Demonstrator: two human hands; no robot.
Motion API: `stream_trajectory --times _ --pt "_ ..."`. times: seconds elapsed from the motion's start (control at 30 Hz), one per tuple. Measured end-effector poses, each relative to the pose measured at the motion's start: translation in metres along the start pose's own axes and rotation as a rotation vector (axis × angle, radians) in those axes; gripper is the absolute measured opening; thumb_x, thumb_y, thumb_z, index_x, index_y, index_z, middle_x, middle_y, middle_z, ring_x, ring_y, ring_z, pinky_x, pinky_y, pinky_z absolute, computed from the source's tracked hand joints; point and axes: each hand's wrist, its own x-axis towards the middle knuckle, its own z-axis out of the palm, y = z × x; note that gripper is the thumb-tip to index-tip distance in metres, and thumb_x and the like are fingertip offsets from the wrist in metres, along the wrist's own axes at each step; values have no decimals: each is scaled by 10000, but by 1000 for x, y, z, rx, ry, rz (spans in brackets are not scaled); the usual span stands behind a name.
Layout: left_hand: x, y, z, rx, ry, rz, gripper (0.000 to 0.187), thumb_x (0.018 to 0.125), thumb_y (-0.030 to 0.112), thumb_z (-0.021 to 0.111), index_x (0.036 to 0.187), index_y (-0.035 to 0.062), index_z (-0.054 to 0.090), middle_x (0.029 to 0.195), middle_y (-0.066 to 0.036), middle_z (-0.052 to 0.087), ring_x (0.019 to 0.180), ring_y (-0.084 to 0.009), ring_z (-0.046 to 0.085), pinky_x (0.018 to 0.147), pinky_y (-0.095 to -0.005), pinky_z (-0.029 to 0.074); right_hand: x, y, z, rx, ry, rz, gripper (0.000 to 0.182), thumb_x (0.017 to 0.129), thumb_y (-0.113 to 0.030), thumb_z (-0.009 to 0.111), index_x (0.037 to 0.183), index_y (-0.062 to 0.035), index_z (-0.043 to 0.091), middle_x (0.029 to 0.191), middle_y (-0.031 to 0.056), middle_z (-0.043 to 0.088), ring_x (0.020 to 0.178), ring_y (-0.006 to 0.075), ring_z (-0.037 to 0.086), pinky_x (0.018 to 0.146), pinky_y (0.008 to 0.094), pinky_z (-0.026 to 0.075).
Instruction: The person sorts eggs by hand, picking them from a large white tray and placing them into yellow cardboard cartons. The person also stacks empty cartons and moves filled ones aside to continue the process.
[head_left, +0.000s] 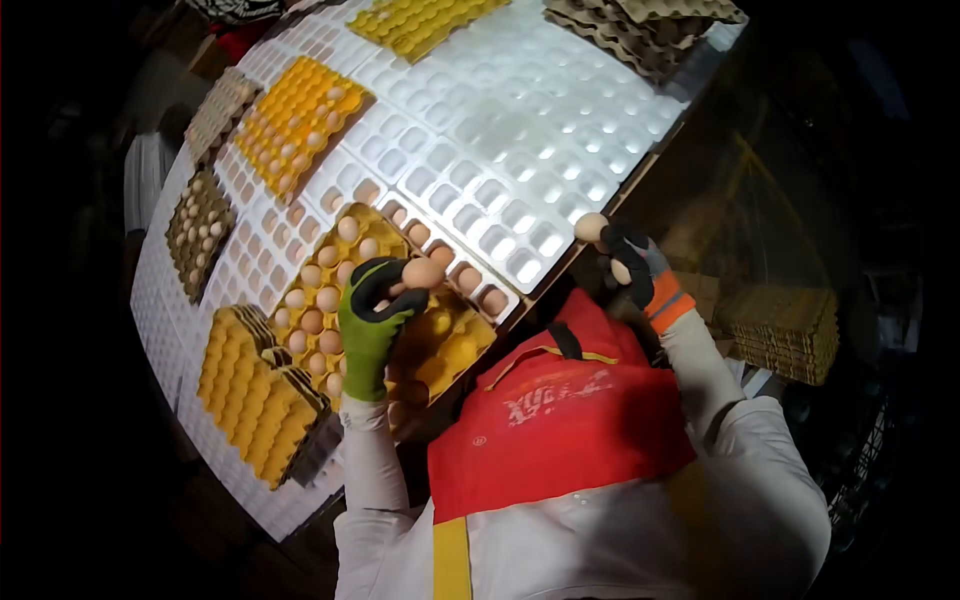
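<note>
Gripping a pale brown egg [422, 272] in its fingertips, the left hand [372, 322], in a green and black glove, is hovering over a yellow egg tray [455, 345] lying near the centre of the view. The egg is smooth, oval and matte, sitting at about one o'clock from the glove's palm. The right hand [632, 265], in a dark glove with an orange cuff, is closing around a second egg [591, 227] of the same pale tan colour at the table's edge, toward three o'clock from the first; a further egg [620, 271] seems to be tucked in its palm, though that is hard to tell.

The yellow tray is holding roughly fifteen eggs, filling its ten o'clock half, while the cups toward five o'clock are showing bare. About five more eggs [468, 279] are sitting in the white moulded table surface [500, 130] along the tray's one o'clock side.

At seven o'clock a stack of yellow trays [255, 395] is resting empty. Toward eleven o'clock a second yellow tray with eggs [295, 120] is lying, and two brown trays [200, 230] are sitting at nine to ten o'clock. At twelve o'clock another yellow tray [420, 22] is showing, with a grey stack [640, 30] at one o'clock. The person is wearing a red apron [560, 410] over white sleeves.
</note>
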Motion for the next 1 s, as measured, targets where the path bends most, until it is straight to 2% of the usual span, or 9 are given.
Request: stream_trajectory --times 0.13,0.2,0.23,0.37,0.47,0.57,0.73,0.83,1.0 --pt "10 0 34 407 -51 114 410 722 124 849 1107 79 716 1108 -45 638 944 -169 653 777 -297 538 15 63 -27 -310 185 -6 365 789 -176 870 1110 -82 723 926 -3 666 825 114 629 700 255 510" --pt "19 -2 51 600 -100 190 428 697 174 874 1096 112 732 1113 -48 636 928 -180 664 749 -306 545 26 71 -20 -884 135 -467 417 716 -240 902 1088 -135 746 965 39 658 930 191 648 764 312 538" --pt "25 -3 61 696 -127 230 437 684 199 887 1090 129 740 1115 -49 635 919 -185 670 735 -311 548 23 59 0 -987 149 -387 446 685 -291 901 1086 -164 753 1065 82 638 1012 259 641 824 366 546" --pt "55 -23 102 965 -208 246 248 765 244 787 991 172 716 1166 -78 612 901 -284 656 705 -417 534 43 80 19 -1512 57 -353 529 798 -400 792 1301 -341 641 1266 91 574 1091 270 636 872 388 564" --pt "68 -48 115 1075 -285 144 213 835 196 712 1047 174 705 1192 -99 601 957 -305 653 739 -431 538 46 69 17 -1389 44 -616 449 849 -208 693 1277 -340 660 1279 84 559 1078 285 631 848 378 563" --pt "73 -57 119 1078 -285 127 246 847 178 694 1093 170 696 1180 -109 603 975 -315 647 774 -430 531 55 58 20 -1734 -87 -432 486 854 -119 639 1284 -344 662 1286 74 554 1075 279 631 849 369 560" --pt "78 -53 117 903 -199 100 303 868 149 664 1170 163 680 1160 -127 607 1006 -331 636 831 -428 520 71 25 44 -1538 -108 -310 387 894 -167 616 1258 -291 665 1217 84 584 1061 265 634 829 383 560" --pt "91 -47 115 663 -38 76 337 880 132 646 1216 159 671 1148 -137 609 1024 -341 630 866 -427 512 121 49 42 -1236 -106 -723 385 875 -182 619 1258 -144 627 1136 120 606 1023 308 603 866 423 516" --pt "134 -79 126 719 241 76 374 851 80 650 1222 127 666 1175 -147 610 1113 -358 578 952 -438 475 144 73 32 -1179 -252 -842 346 810 -116 604 1152 -125 649 1092 108 622 1070 312 569 948 459 452"
